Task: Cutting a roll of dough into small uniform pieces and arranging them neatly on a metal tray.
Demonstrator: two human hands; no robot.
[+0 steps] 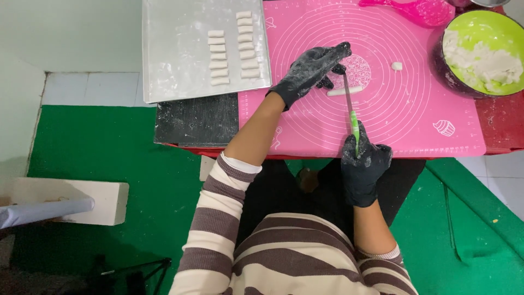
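Note:
A thin white dough roll [345, 90] lies on the pink silicone mat [404, 120]. My left hand [312, 71], in a flour-dusted black glove, rests its fingers at the roll's left end. My right hand [364, 164], also gloved in black, grips a knife with a green handle [353, 123]; its blade crosses the roll. A small cut dough piece [397, 66] sits further right on the mat.
A floured metal tray [180, 65] at the left holds two columns of several cut dough pieces [233, 49]. A green bowl [480, 27] of dough stands at the right. A pink scoop [415, 8] lies at the back. Green floor lies below the table.

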